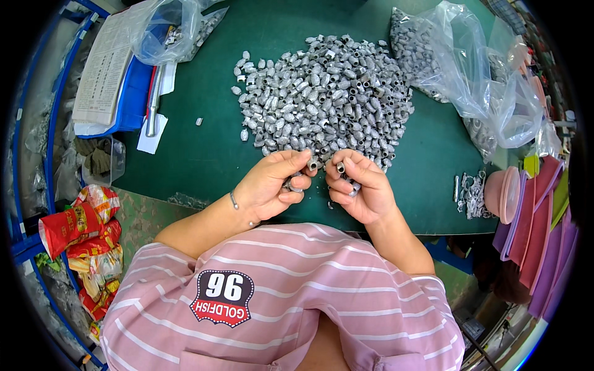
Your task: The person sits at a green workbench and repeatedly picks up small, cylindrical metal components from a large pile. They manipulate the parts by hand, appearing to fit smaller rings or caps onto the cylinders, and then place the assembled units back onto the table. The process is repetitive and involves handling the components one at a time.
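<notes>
Bags crowd the green tabletop [176, 151]: one clear bag [154, 40] at the upper left, and at the upper right a bag of grey pieces [413, 49] with loose clear plastic [486, 74] spread beside it, close to the pile's right edge. Below the upper-left bag, a newspaper [102, 68] lies over a blue tray [131, 99], with one metal-handled tool [152, 108] alongside. A pink tub [502, 195] stands at the right edge, just beside a small heap of silvery bits [475, 193]. Red packages [80, 222] are stacked at the lower left.

Print shows in three places: columns on the newspaper, yellow characters on the packages, and a badge [223, 298] on the striped pink shirt [278, 253] (upside down from this view).

One large pile of grey hollow pieces [325, 99] fills the upper centre, too many to count; one stray piece [199, 122] lies well apart to its left. Both hands are at the pile's lower edge. The left hand [272, 182] pinches one piece between thumb and forefinger, its other fingers curled around more. The right hand [365, 185] likewise pinches one at thumb and forefinger, with more in the curled fingers below; how many each hand holds, I cannot tell.
</notes>
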A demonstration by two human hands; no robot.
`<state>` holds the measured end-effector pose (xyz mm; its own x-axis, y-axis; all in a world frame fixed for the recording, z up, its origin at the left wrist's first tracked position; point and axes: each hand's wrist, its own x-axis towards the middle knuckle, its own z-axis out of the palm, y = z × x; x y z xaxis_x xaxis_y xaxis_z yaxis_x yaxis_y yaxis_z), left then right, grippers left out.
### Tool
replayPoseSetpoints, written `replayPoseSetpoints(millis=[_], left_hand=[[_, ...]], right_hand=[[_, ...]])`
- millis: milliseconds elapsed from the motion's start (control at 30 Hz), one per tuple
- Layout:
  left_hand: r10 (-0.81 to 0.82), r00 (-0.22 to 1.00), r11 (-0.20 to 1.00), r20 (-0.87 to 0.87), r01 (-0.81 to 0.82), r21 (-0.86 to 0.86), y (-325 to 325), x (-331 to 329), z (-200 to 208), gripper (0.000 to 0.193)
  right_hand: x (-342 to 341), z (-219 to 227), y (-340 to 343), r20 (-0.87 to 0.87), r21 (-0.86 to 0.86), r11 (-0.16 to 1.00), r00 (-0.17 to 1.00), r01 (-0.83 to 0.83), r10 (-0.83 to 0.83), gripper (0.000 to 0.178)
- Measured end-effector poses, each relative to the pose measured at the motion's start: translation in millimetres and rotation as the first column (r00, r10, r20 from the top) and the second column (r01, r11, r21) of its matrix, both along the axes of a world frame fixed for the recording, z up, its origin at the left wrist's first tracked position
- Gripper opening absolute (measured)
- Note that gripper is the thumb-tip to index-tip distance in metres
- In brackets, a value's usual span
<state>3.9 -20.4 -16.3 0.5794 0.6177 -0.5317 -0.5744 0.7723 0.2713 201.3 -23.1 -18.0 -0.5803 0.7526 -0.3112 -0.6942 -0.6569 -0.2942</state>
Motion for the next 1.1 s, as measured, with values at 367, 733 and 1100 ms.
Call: replayPoseSetpoints(millis=[367,733,1100], left_hand=[[0.043,0.995,0.994,0.086,-0.052,0.096,1.0,-7.3,4.3,0.015],[0.388,0.782,0.822,-0.487,-0.054,0.568,50.4,-34.9,20.5,0.011],[0.357,0.821,0.845,-0.445,-0.082,0.528,45.3,-26.1,15.4,0.009]], right_hand=[[-0.2,5.4,1.4,0.0,-0.025,0.998,0.998,0.055,-0.055,0.015],[-8.0,23.3,62.4,0.402,0.721,0.287,0.043,-0.63,-0.915,0.016],[-13.2,29.5,76.8,0.447,0.742,0.313,0.089,-0.593,-0.89,0.006]])
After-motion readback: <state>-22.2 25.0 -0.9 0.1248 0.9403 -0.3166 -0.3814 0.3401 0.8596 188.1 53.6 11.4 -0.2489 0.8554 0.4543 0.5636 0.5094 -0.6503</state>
